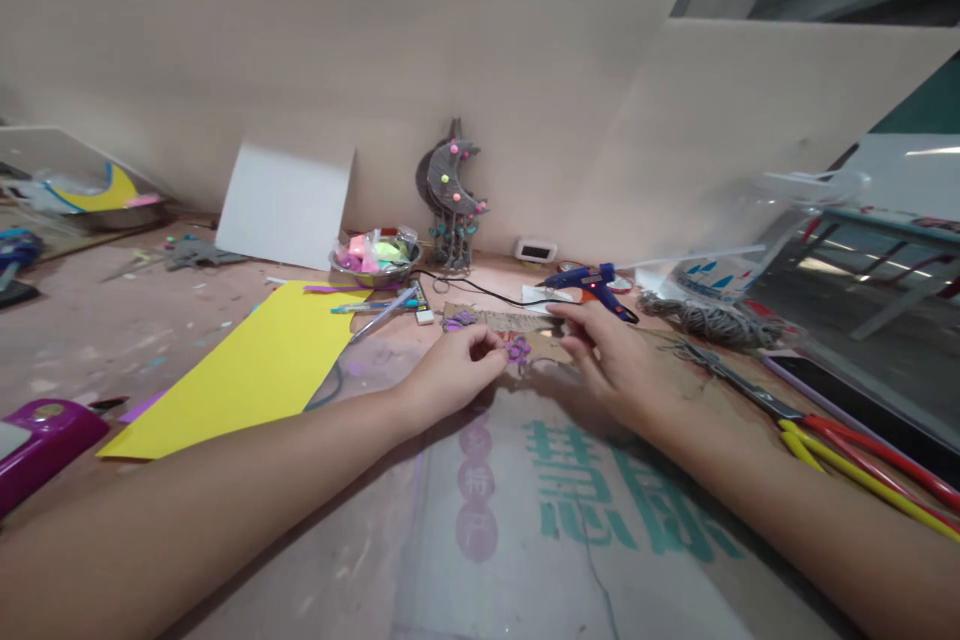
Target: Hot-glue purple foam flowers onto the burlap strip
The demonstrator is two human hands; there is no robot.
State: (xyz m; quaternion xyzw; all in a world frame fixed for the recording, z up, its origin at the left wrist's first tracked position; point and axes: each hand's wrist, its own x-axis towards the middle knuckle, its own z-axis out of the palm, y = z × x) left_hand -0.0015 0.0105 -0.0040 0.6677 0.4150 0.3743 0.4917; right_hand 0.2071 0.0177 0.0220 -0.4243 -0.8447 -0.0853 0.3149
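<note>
My left hand (454, 372) is curled on the table, its fingertips pinching a small purple flower-shaped piece (517, 350). My right hand (609, 357) rests just right of it, fingers bent and closed toward the same piece; what it grips is hard to make out. Both hands lie over a brown cardboard strip (501, 322) with another purple piece (458, 320) on its left end. A blue glue gun (592, 282) lies just behind my right hand.
A yellow paper sheet (247, 370) lies at left, a metal bowl of coloured bits (375, 260) and pens behind it. A grey moon ornament (452, 190) leans on the wall. Scissors with yellow and red handles (840, 440), grey twine (712, 320) and a phone sit at right.
</note>
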